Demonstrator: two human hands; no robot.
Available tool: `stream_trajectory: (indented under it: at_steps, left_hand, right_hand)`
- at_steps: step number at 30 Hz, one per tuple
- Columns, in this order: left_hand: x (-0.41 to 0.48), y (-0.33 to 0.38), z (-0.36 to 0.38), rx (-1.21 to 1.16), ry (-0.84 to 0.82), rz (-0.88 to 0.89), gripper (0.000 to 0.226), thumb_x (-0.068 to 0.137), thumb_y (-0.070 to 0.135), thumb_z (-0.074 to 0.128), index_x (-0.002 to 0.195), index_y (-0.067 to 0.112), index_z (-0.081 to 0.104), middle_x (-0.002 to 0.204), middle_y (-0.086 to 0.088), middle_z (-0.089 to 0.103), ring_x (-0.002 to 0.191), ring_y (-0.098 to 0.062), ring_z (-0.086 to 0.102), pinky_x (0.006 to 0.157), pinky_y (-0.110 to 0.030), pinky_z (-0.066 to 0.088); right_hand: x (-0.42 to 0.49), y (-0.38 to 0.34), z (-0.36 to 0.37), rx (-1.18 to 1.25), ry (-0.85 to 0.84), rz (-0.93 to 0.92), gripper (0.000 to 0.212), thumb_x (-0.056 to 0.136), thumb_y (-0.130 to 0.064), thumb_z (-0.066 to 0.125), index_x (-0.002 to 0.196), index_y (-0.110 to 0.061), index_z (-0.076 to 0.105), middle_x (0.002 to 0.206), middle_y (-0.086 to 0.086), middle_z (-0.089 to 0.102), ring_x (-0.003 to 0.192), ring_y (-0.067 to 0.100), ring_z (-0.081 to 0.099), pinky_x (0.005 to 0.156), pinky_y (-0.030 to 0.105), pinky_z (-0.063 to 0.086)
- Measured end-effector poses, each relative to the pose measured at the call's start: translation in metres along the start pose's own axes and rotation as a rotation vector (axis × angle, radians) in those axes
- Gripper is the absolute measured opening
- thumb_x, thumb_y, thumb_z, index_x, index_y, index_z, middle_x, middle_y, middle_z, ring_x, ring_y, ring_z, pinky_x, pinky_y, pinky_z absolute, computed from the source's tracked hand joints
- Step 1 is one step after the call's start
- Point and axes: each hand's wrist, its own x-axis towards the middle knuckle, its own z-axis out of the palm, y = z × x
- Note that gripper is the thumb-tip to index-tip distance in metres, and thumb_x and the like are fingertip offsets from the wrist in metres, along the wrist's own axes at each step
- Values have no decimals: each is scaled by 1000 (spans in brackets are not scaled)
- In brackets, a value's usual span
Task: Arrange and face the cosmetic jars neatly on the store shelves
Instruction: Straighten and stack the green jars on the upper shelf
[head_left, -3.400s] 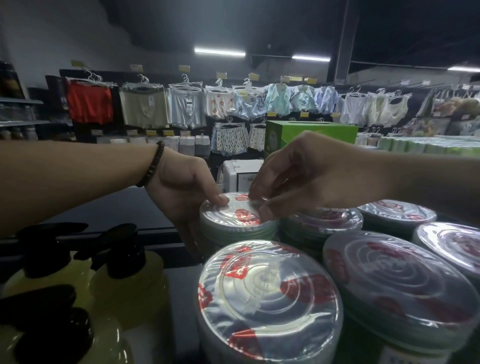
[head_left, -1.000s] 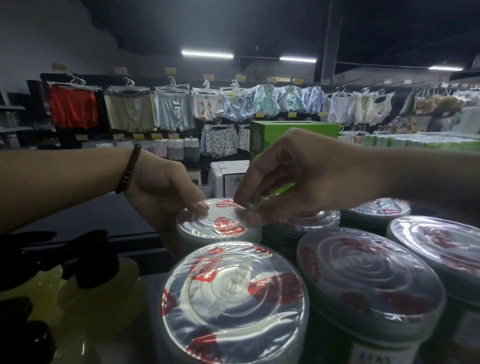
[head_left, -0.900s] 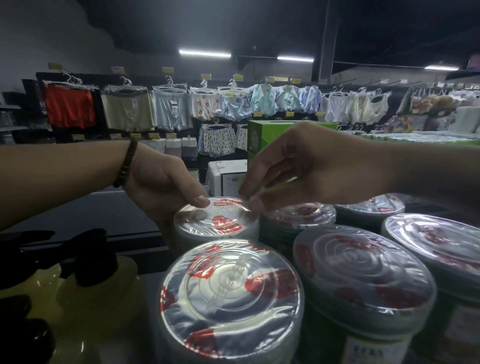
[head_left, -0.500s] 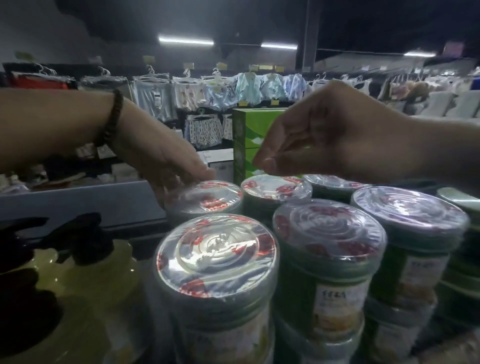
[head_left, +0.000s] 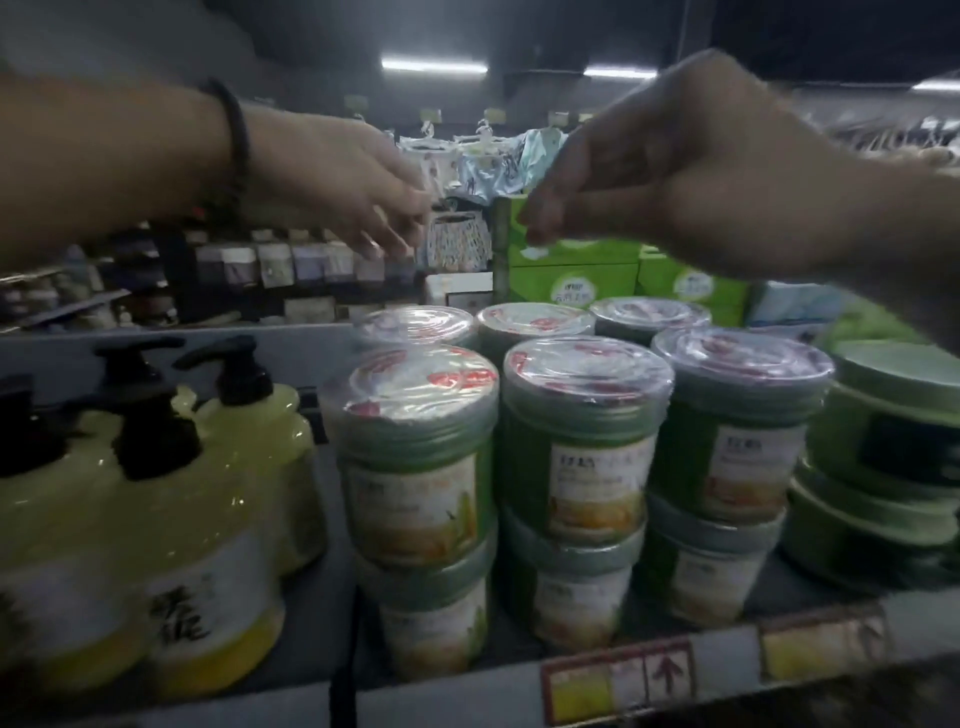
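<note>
your cosmetic jars (head_left: 582, 431) stand on the shelf (head_left: 322, 587) in green stacks two high, three stacks in front and three more lids showing just behind, between the yellow pump bottles (head_left: 208, 467) on your left and a pile of flatter green tubs (head_left: 883, 447) on your right; both your hands hang in the air above the jars and touch nothing; your left hand (head_left: 353, 182), with the bracelet (head_left: 236, 140) at its wrist, has its fingers loosely bent and empty; your right hand (head_left: 675, 156) droops its fingers toward the green boxes (head_left: 571, 270) behind, fingertips close together, and nothing shows between them, though blur softens both hands; the front labels look turned roughly toward you, but the smear hides any small twist; i judge these jars stiff plastic and fairly weighty if full, so they should not crush, yet the clear film over each lid looks slick and each top jar only rests on the lid below; so take a jar round its side wall under the lid rim, thumb against fingers, and steady the lower jar while you turn the upper; a sideways nudge could tip a stack over the price strip (head_left: 618, 680) at the shelf's front.
</note>
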Motion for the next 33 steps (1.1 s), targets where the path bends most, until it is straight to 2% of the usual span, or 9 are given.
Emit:
stream_trajectory:
  at_steps: [4, 7, 11, 12, 14, 16, 19, 25, 33]
  left_hand:
    - [-13, 9, 0, 43, 141, -29, 34, 107, 38, 58, 85, 16, 70, 96, -12, 76, 110, -47, 71, 79, -45, 55]
    - [-38, 29, 11, 68, 194, 7, 40, 103, 47, 61, 87, 13, 71, 95, -10, 78, 103, -44, 73, 81, -45, 57]
    - [-77, 59, 31, 236, 346, 44, 54, 97, 63, 59, 82, 14, 74, 86, 0, 79, 80, -12, 75, 76, -34, 56]
    - [-87, 65, 38, 259, 397, 52, 55, 98, 64, 57, 81, 14, 73, 87, 2, 79, 77, -8, 74, 75, -31, 54]
    - [-107, 75, 51, 190, 481, 86, 47, 101, 59, 57, 85, 17, 73, 94, 2, 79, 84, -8, 75, 77, -28, 54]
    - [-128, 80, 65, 92, 543, 106, 34, 102, 52, 59, 93, 22, 72, 103, 0, 78, 99, -18, 75, 84, -34, 59]
    - [-154, 82, 89, 85, 612, 102, 22, 102, 46, 61, 104, 26, 70, 107, 2, 74, 105, -20, 71, 96, -49, 59]
    - [-184, 76, 122, 44, 633, 92, 15, 100, 39, 68, 111, 28, 68, 105, 10, 72, 98, -7, 69, 86, -34, 56]
    - [-205, 37, 147, -302, 780, 72, 48, 82, 55, 76, 123, 35, 64, 128, 15, 66, 118, -5, 67, 103, -41, 57]
  right_hand:
    - [-13, 1, -7, -7, -5, -20, 5, 93, -22, 82, 89, -26, 81, 93, -12, 83, 85, 1, 79, 91, 25, 62]
    - [-26, 0, -12, 8, 11, -20, 4, 89, -23, 85, 86, -23, 83, 86, -11, 83, 80, 3, 79, 89, 27, 63]
    - [-44, -1, -15, 56, 56, -5, 22, 88, -34, 86, 77, -16, 79, 75, -12, 80, 66, -3, 74, 68, 18, 61]
    - [-50, 0, -14, 46, 75, 1, 33, 90, -40, 83, 73, -13, 77, 74, -10, 80, 65, -3, 74, 66, 19, 61]
    - [-59, 1, -13, 35, 109, 6, 47, 95, -47, 78, 71, -7, 74, 75, -2, 80, 71, 3, 77, 77, 37, 66]
    - [-67, 1, -12, 37, 136, -1, 41, 96, -47, 78, 74, -11, 77, 77, 1, 80, 74, 12, 78, 81, 48, 65]
    - [-76, 0, -11, 38, 161, -8, 27, 94, -44, 80, 81, -21, 80, 76, -8, 78, 70, 6, 74, 79, 43, 65]
    - [-92, -5, 0, 65, 204, 25, 19, 92, -44, 80, 88, -26, 82, 84, -14, 80, 77, -1, 75, 82, 34, 66]
    - [-110, -24, 18, 93, 385, 85, 9, 93, -33, 82, 98, -27, 83, 93, -18, 80, 88, -5, 75, 88, 34, 65]
